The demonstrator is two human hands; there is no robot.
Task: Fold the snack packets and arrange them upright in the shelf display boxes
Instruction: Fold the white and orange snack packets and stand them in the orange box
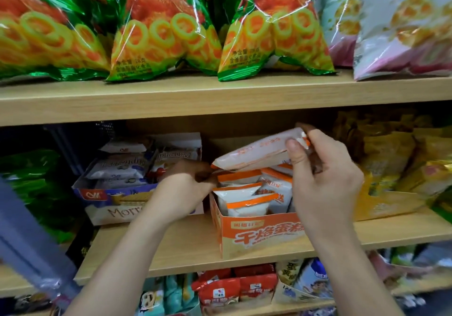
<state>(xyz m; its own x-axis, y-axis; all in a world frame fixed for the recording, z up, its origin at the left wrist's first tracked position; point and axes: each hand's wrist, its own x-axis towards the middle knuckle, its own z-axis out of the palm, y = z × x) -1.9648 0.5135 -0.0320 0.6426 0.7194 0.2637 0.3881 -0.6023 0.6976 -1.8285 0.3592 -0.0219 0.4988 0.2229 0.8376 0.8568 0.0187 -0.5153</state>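
Held packet (pixel 259 151) white with orange ends, display box (pixel 259 235) orange and cream, ring-snack bags (pixel 156 26) shiny green with yellow-orange rings.

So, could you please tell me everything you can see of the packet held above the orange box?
The packet is a white, glossy plastic pouch with faint orange print and orange ends. It hangs tilted, right end higher, above the orange box. The left hand pinches its lower end; the right hand pinches its upper end.

Wooden shelf (pixel 159 247) bears orange box (pixel 264 238) (packets (pixel 241 204) inside), blue box (pixel 115 208).
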